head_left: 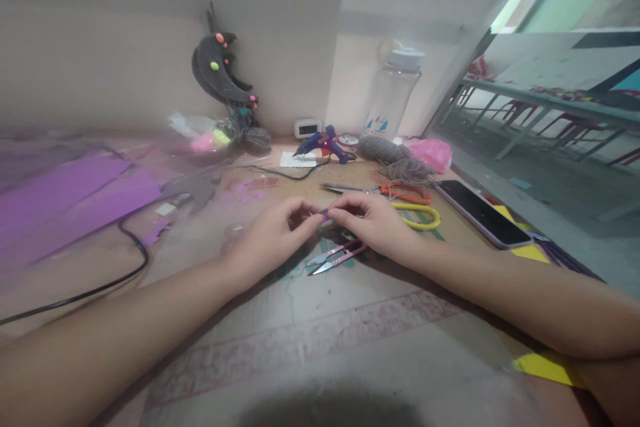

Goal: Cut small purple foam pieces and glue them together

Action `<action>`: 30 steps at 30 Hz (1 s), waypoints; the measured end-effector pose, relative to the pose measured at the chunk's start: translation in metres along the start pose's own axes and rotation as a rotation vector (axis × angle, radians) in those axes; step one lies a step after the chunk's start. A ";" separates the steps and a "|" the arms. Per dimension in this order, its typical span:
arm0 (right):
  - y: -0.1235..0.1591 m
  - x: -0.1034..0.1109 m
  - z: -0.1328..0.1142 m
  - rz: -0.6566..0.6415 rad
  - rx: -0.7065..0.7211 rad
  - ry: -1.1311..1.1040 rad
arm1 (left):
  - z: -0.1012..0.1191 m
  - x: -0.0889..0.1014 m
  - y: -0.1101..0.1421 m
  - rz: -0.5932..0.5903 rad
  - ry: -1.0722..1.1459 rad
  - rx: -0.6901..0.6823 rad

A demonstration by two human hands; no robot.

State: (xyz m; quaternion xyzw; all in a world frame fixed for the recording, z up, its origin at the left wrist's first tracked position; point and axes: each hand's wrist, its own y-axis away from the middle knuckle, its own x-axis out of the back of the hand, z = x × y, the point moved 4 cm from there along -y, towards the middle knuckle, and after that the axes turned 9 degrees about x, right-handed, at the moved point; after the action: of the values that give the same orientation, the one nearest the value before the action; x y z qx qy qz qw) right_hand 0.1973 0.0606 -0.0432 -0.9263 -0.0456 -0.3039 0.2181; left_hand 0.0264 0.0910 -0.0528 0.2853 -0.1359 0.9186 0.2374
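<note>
Between my two hands is a small purple piece (pixel 325 215), mostly hidden by the fingers; its kind I cannot make out. My left hand (pixel 280 230) pinches it from the left with thumb and fingertips. From the right, my right hand (pixel 373 219) pinches the same piece, thumb and index finger together. Just below the hands, pink thread snips (pixel 340 255) lie on the table with their blades pointing left. Beyond my right hand rest orange-handled pliers (pixel 407 192) and scissors with a yellow handle (pixel 425 217).
A blue glue gun (pixel 325 142) stands at the back near grey yarn (pixel 395 157) and a clear bottle (pixel 393 97). Purple sheets (pixel 90 203) and a black cable (pixel 143 257) lie left. A phone (pixel 483 213) lies right. A grey crescent ornament (pixel 215 70) leans on the wall.
</note>
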 end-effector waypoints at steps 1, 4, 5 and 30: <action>0.000 0.000 0.000 0.006 0.006 0.002 | 0.000 0.000 0.000 -0.003 -0.003 -0.003; -0.001 0.000 0.000 0.029 0.016 0.009 | 0.000 -0.001 0.000 -0.006 0.000 -0.007; -0.001 0.000 0.001 0.034 0.012 0.009 | -0.001 0.000 0.000 -0.003 0.004 -0.003; 0.002 -0.006 0.002 -0.001 -0.040 -0.148 | 0.002 -0.001 0.000 -0.013 -0.039 -0.021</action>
State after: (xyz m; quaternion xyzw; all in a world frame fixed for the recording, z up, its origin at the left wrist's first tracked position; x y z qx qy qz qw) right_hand 0.1940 0.0599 -0.0484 -0.9504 -0.0561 -0.2354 0.1955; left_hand 0.0274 0.0899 -0.0519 0.3016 -0.1484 0.9097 0.2438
